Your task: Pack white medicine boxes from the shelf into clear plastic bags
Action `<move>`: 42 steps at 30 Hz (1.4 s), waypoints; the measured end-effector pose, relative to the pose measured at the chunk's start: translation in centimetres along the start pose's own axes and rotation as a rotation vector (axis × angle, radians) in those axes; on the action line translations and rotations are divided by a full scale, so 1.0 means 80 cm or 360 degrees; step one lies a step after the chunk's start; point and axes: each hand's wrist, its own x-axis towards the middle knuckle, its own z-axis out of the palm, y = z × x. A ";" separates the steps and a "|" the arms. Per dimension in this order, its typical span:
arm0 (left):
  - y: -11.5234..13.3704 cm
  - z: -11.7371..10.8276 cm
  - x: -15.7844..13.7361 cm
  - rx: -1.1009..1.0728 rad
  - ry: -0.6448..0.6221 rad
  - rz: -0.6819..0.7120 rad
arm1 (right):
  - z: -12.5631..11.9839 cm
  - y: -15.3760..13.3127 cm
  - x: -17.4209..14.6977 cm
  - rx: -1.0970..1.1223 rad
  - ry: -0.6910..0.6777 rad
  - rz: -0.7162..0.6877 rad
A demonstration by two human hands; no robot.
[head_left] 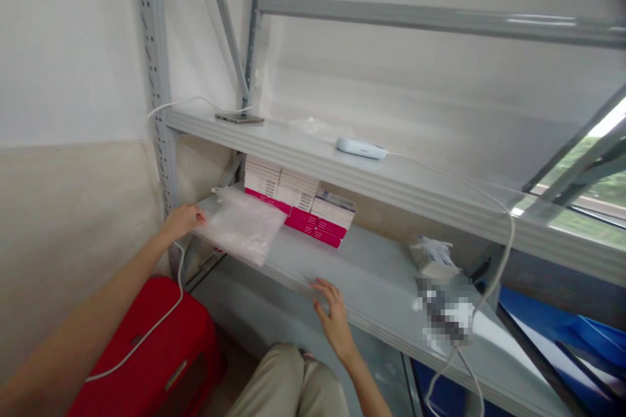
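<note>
My left hand (184, 221) is closed at the left edge of a translucent white plastic bag (244, 225), its fingertips pinched at the corner. The bag lies flat on the lower shelf (376, 260), partly in front of stacked white and magenta boxes (299, 199). At the front edge of that shelf, my right hand (334, 319) is open with its fingers spread and nothing in it.
A red plastic stool (161, 339) with a white cable across it stands at lower left. Above, the upper shelf (293, 146) carries a phone (239, 118) and a pale blue device (360, 148) with a cord. An opened carton (435, 257) sits farther right.
</note>
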 end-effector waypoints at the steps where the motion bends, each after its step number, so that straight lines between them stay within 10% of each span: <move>1: 0.007 -0.002 0.002 0.0062 -0.0026 0.0034 | -0.001 -0.003 0.000 -0.0009 -0.0022 -0.0004; 7: 0.108 -0.024 0.004 0.0214 0.0224 0.0268 | -0.019 -0.033 0.006 -0.0030 -0.0012 -0.0040; 15: 0.342 0.044 -0.059 -0.0659 -0.0309 0.0659 | -0.031 -0.106 0.037 -0.0360 0.0226 -0.0249; 19: 0.387 0.075 -0.077 -0.0738 -0.0400 0.0928 | -0.056 -0.075 0.039 -0.0419 0.0448 -0.0061; 27: 0.304 0.138 -0.092 -0.0291 -0.0315 0.1254 | -0.101 0.011 0.030 -0.0160 0.0504 0.0380; 32: 0.221 0.155 -0.120 0.0057 -0.0287 0.1007 | -0.096 0.037 0.019 -0.0109 0.0480 0.0446; 36: 0.148 0.150 -0.109 0.0160 -0.0142 0.0798 | -0.089 0.051 0.011 -0.0019 0.0416 0.0392; 42: 0.084 0.102 -0.047 0.0451 -0.0217 0.1040 | -0.077 0.064 -0.007 0.0195 0.0345 0.0373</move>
